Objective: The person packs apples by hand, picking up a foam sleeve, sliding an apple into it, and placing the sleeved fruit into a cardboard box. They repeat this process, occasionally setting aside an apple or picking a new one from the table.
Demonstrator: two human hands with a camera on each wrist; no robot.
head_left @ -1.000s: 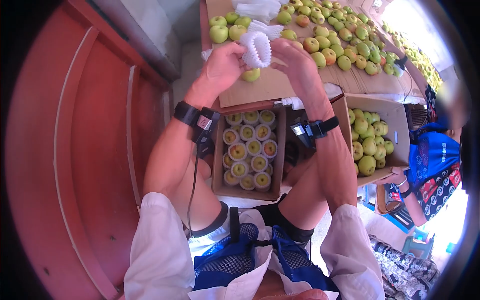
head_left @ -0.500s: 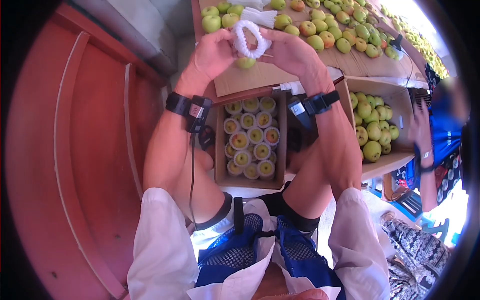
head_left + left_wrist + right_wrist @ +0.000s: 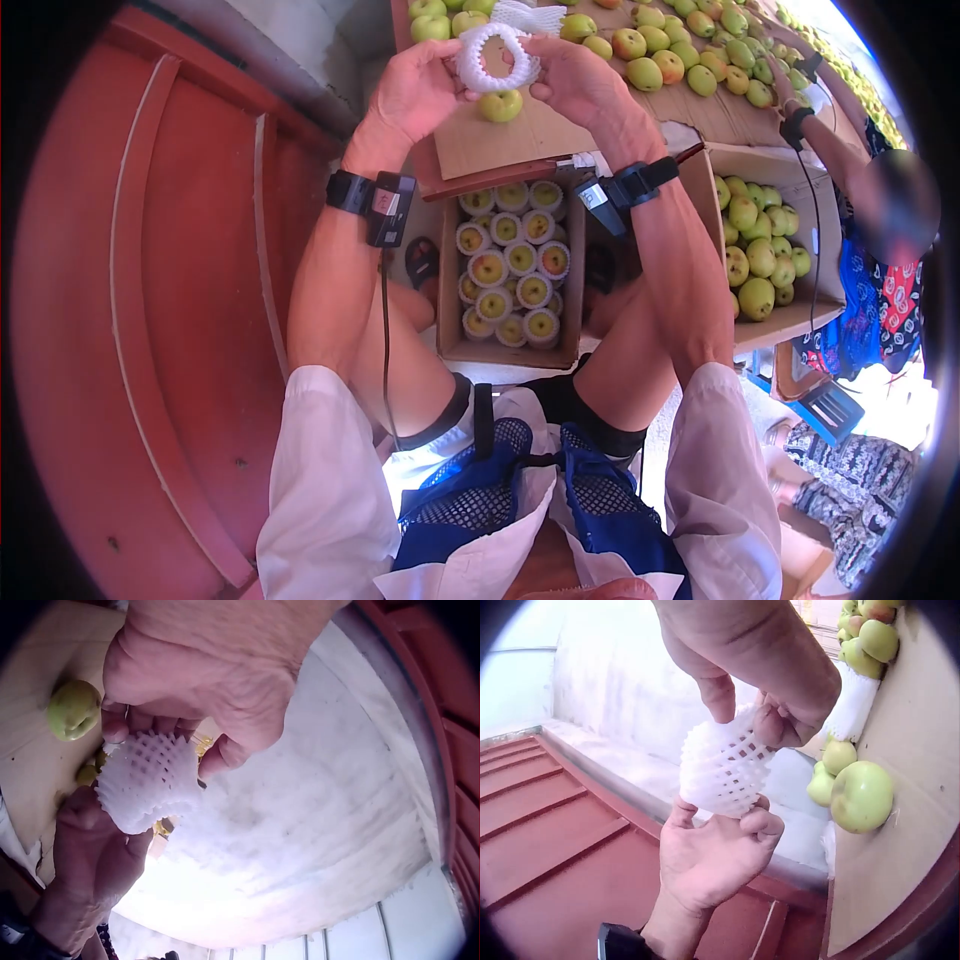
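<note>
Both hands hold a white foam net sleeve (image 3: 468, 64) over the near edge of the cardboard-covered table, its round mouth spread toward the head camera. My left hand (image 3: 413, 88) pinches one side between thumb and fingers; the right hand (image 3: 585, 85) pinches the opposite side. In the left wrist view the sleeve (image 3: 150, 776) stretches between the two hands, with its mesh showing. The right wrist view shows the same sleeve (image 3: 724, 769) gripped from both ends. A green apple (image 3: 500, 106) lies on the cardboard just below the sleeve.
A box of sleeved apples (image 3: 510, 352) stands between the knees. Right of it is a carton (image 3: 830, 270) of bare apples. Many loose apples (image 3: 655, 40) and another foam sleeve (image 3: 530, 17) lie on the table. A second person's arms (image 3: 835, 125) reach over the pile. A red door (image 3: 200, 330) is at left.
The right hand's extended fingers have come in to pinch the sleeve, and its mouth has turned toward the head camera. The other person's arms have moved from the carton to the apple pile.
</note>
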